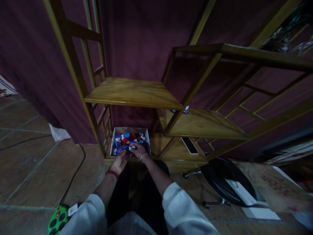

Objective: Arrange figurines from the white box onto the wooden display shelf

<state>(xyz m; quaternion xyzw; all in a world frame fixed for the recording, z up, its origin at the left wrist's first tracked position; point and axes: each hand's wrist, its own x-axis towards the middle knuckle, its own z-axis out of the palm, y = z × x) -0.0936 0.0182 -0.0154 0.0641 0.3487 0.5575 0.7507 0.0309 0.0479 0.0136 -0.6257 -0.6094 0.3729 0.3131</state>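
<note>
A white cardboard box stands on the bottom shelf of a wooden shelf unit, packed with several small colourful toy figures and round blue and red pieces. My right hand reaches over the box's front edge, its fingers pinched on a small white-and-dark figure. My left hand, with a red beaded bracelet, rests its spread fingers at the front of the box beside a dark piece. The box's lower front is hidden by my hands.
Wooden shelves rise above the box, and small figures stand on a shelf at right. A maroon curtain hangs behind. A black round chair base, a black cable, and a green dotted object sit on the tiled floor.
</note>
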